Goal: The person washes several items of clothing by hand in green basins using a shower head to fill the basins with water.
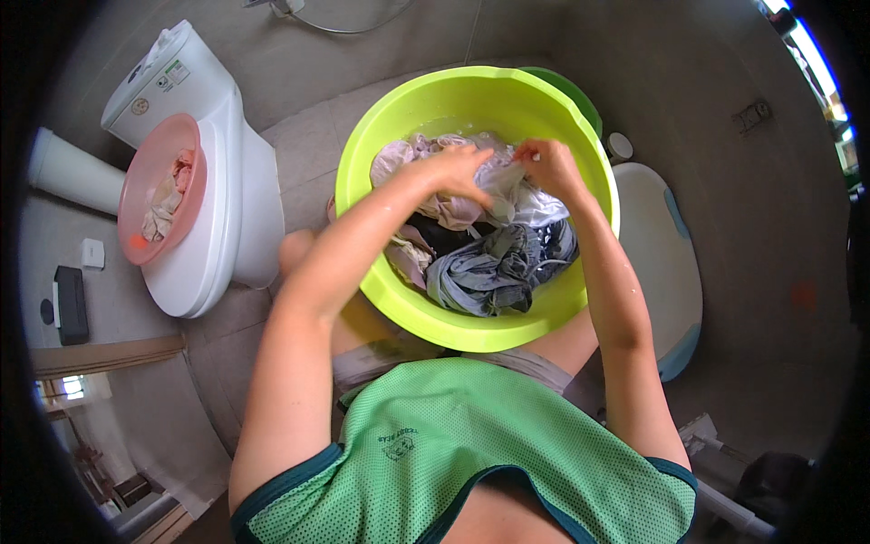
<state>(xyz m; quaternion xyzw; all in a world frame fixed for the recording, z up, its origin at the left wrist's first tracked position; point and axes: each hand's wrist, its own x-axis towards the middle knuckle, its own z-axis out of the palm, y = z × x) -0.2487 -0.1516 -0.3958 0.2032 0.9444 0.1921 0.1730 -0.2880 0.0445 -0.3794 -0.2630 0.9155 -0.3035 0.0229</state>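
A large lime-green plastic basin holds wet clothes in some water. My left hand is over pale pink cloth, its fingers apart and nothing plainly held. To its right, my right hand pinches a thin white cloth that hangs between the two hands. More white cloth lies below my right hand. Nearer to me in the basin are bunched blue-grey garments, with black cloth beside them and a pale garment at the left.
At the left, a pink basin with some cloths tilts on the closed lid of a white toilet. A white and blue plastic tub or board stands right of the green basin, near a small white round object. Grey walls surround these things.
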